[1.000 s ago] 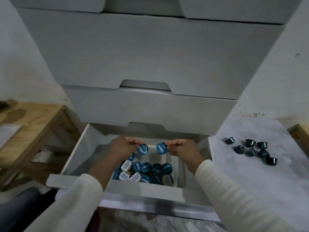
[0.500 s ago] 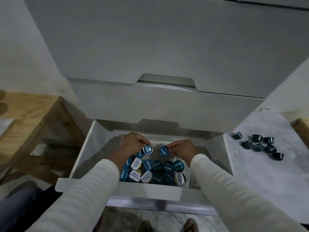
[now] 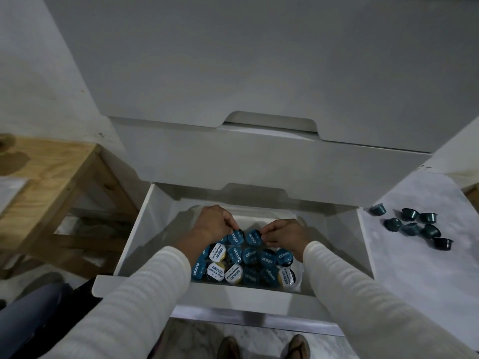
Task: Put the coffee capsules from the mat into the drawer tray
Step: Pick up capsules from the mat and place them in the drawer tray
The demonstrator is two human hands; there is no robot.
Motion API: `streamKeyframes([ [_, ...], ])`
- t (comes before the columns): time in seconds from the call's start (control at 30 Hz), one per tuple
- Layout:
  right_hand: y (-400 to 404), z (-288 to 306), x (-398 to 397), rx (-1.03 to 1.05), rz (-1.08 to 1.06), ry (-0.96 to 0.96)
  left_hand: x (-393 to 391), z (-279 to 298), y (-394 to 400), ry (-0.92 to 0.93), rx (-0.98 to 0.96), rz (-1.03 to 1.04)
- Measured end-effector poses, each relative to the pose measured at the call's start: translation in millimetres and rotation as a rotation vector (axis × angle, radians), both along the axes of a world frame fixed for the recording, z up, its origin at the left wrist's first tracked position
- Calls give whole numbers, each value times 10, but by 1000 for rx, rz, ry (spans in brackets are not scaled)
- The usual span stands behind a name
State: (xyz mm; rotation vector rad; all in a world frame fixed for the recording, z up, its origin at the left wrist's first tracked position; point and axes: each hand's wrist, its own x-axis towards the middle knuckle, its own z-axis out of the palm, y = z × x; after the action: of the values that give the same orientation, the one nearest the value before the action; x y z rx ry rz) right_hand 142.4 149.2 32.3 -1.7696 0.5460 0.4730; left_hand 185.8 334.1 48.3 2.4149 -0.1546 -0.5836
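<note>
Left sleeve point(image 3: 145, 294) hides the tray's point(image 3: 298, 279) left capsules point(image 3: 198, 268).

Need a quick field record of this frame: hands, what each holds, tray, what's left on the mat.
left hand: in the drawer, pinching a blue capsule at the back row
right hand: in the drawer, pinching a second blue capsule
tray: front rows filled with capsules, foil lids up, mostly blue, a few white
drawer: open
mat: eight dark capsules left, clustered at the far end
</note>
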Motion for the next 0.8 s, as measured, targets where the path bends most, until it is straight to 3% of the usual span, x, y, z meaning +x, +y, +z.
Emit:
streamKeyframes([
  [0.13,-1,-37,-4,-62,36,2,-23,15,1,-54,30,-22],
  [0.3,58,89,-68,-473,261,-160,-96,79,-40,-141,109,-54],
  [0.47,121,228,-191,-688,396,-335,-324,169,-162,-253,212,-100],
  [0.8,4,445,-669,-983,411,-588,-890,254,-482,-555,225,-35],
])
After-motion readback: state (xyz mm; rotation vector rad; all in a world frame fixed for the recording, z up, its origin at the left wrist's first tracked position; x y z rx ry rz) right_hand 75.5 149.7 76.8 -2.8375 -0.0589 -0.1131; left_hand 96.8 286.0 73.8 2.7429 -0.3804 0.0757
